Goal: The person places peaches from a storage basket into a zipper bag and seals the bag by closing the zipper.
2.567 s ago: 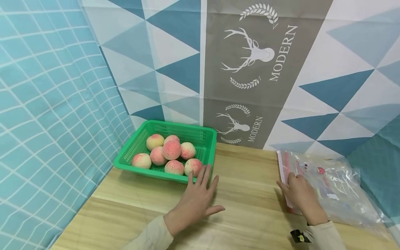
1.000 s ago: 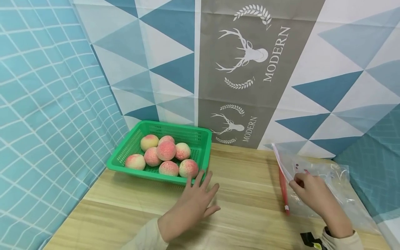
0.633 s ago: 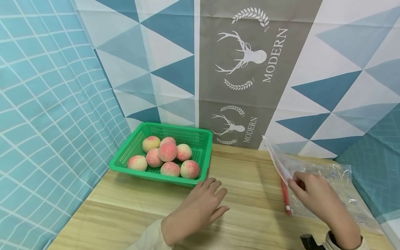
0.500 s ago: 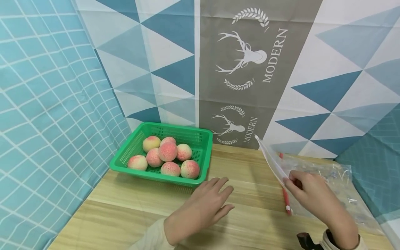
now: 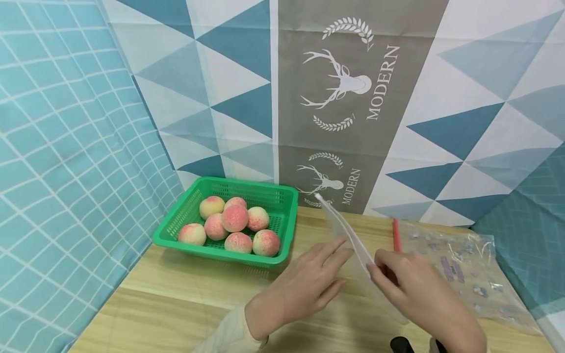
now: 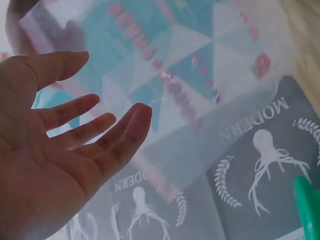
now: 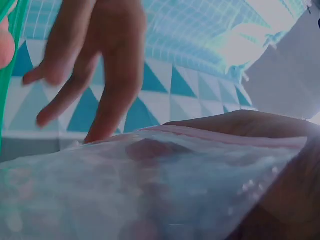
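1. The bag [image 5: 358, 264], clear film with a pale strip [image 5: 353, 234] along one edge, is held up at a tilt over the bench [image 5: 176, 299], between the two hands; whether its lower corner touches the wood I cannot tell.
2. The right grip [image 5: 410, 287] pinches that strip between thumb and curled fingers, with no gap showing.
3. The left grip [image 5: 300, 284] has hold of nothing: its fingers are spread and relaxed, just beside the film. Contact is not clear from any view.
4. Expect next to no weight. The film should be limp, slick and prone to cling to itself, so a loose pinch could slide.
5. The strip looks the stiffest part, running straight well past the pinch, and is the best place to hold. A second hold suits its free far end; pulling on the thin body would likely just crease it.
6. The flat bag [image 5: 472, 274] lies on the bench by the right hand and probably handles alike; its red strip [image 5: 397, 236] offers the firmest hold.
7. The peaches [image 5: 235, 218] in the basket [image 5: 290, 211] look rounded and matt, so a cupped hold around the sides should suit them.
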### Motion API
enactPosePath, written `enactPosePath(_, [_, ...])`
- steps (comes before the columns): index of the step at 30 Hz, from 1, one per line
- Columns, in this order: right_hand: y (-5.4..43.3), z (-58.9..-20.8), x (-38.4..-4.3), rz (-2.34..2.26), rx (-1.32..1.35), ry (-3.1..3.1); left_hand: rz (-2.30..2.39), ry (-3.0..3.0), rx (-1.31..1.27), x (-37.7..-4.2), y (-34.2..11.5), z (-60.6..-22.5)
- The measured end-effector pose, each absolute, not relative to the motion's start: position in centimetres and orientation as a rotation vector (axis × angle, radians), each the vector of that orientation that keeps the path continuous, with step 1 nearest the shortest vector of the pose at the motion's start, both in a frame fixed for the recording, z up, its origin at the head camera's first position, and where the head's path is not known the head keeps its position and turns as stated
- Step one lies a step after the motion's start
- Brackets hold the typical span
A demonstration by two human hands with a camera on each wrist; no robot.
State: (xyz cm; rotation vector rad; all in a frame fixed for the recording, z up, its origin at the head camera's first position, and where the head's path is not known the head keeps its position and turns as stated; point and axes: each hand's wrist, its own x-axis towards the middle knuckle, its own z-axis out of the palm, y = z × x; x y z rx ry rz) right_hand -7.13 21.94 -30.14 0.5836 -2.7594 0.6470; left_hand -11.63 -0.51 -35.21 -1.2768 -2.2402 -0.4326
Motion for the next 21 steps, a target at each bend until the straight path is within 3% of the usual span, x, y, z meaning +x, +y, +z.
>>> enactPosePath(21, [20.7, -30.3, -7.2, 0.455, 0.356, -2.774, -0.300, -2.174, -1.172, -11.3, -0.3, -35.8])
